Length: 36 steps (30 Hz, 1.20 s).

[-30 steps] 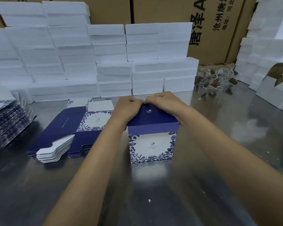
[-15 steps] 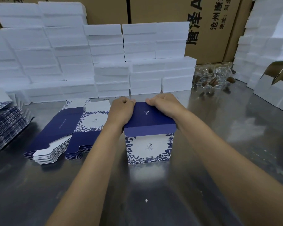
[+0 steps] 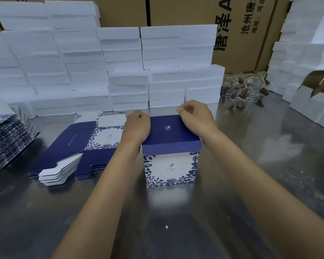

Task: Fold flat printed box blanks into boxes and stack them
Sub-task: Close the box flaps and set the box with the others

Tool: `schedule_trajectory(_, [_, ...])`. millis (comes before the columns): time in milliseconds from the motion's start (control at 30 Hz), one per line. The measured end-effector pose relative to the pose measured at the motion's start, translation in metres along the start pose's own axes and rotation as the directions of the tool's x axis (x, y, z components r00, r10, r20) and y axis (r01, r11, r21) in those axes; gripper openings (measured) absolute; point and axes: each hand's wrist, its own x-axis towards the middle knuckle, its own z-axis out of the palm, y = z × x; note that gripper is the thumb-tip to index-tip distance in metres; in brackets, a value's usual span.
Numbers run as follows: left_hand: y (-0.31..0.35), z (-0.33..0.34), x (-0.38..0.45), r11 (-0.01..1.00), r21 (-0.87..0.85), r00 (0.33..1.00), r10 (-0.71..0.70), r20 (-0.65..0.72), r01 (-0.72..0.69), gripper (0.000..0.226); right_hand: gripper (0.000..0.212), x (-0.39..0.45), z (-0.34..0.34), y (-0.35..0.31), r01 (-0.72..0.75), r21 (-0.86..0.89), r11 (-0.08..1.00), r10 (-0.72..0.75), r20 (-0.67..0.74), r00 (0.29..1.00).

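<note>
A folded box stands upright on the shiny metal table, its dark blue lid flap lying flat on top and its white front printed with blue flowers; what is inside cannot be seen. The left hand rests on the lid's far left corner with its fingers curled over the back edge, and the right hand sits at the far right corner, fingers curled, thumb and fingertips pinched together just above the back edge (whether they grip a flap there I cannot tell). Just left of the box lies a stack of flat blanks, blue and white, with white tabs fanned out at its near edge; a second pile of blanks sits at the table's left edge. White foam blocks are stacked in a wall along the far edge, with brown cartons behind, and clear glass jars lie at the far right. More white boxes line the right edge. The near half of the table in front of the box is bare metal.
</note>
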Motion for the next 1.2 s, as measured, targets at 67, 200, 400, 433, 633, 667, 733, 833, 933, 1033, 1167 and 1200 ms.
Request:
schedule_trajectory(67, [0.001, 0.0, 0.004, 0.999, 0.046, 1.0, 0.015, -0.021, -0.014, 0.02, 0.015, -0.008, -0.007, 0.0, 0.148, -0.014, 0.989, -0.148, 0.013, 0.989])
schedule_trajectory(200, [0.012, 0.003, 0.011, 0.974, 0.191, 0.965, 0.16, -0.209, -0.12, 0.026, 0.009, -0.031, -0.01, 0.008, 0.266, 0.175, 0.948, -0.289, 0.129, 0.949])
schedule_trajectory(400, [0.008, -0.007, -0.022, 0.883, -0.048, 0.884, 0.462, -0.078, -0.466, 0.013, 0.022, -0.041, -0.005, 0.024, 0.274, 0.26, 0.926, -0.319, 0.15, 0.936])
schedule_trajectory(433, [-0.001, -0.009, -0.029, 0.877, -0.114, 0.883, 0.469, -0.011, -0.467, 0.011, 0.022, -0.041, -0.005, 0.025, 0.269, 0.277, 0.922, -0.318, 0.151, 0.936])
schedule_trajectory(633, [-0.033, -0.015, -0.039, 0.86, -0.29, 0.868, 0.474, 0.146, -0.421, 0.014, 0.027, -0.042, -0.002, 0.036, 0.237, 0.388, 0.891, -0.317, 0.157, 0.935])
schedule_trajectory(667, [-0.035, -0.016, -0.039, 0.856, -0.308, 0.87, 0.472, 0.141, -0.415, 0.015, 0.028, -0.043, 0.0, 0.037, 0.248, 0.391, 0.886, -0.323, 0.139, 0.936])
schedule_trajectory(733, [-0.039, -0.017, -0.04, 0.859, -0.314, 0.875, 0.464, 0.14, -0.405, 0.021, 0.027, -0.044, 0.004, 0.039, 0.269, 0.383, 0.884, -0.325, 0.089, 0.941])
schedule_trajectory(833, [-0.044, -0.014, -0.043, 0.868, -0.337, 0.886, 0.435, 0.163, -0.364, 0.027, 0.024, -0.044, 0.009, 0.04, 0.293, 0.37, 0.882, -0.331, 0.042, 0.943])
schedule_trajectory(933, [-0.044, -0.008, -0.044, 0.847, -0.397, 0.901, 0.423, 0.097, -0.354, 0.022, 0.019, -0.045, 0.014, 0.039, 0.304, 0.37, 0.878, -0.325, -0.004, 0.946])
schedule_trajectory(1033, [-0.043, -0.003, -0.044, 0.84, -0.384, 0.898, 0.436, 0.06, -0.383, 0.019, 0.02, -0.046, 0.018, 0.036, 0.318, 0.375, 0.871, -0.316, -0.069, 0.946])
schedule_trajectory(1167, [-0.045, -0.011, -0.038, 0.848, -0.374, 0.885, 0.448, 0.126, -0.376, 0.022, 0.022, -0.044, 0.016, 0.038, 0.313, 0.356, 0.881, -0.324, -0.029, 0.946])
schedule_trajectory(1200, [-0.047, -0.014, -0.036, 0.852, -0.368, 0.88, 0.45, 0.152, -0.372, 0.025, 0.023, -0.044, 0.013, 0.04, 0.308, 0.364, 0.879, -0.327, -0.012, 0.945])
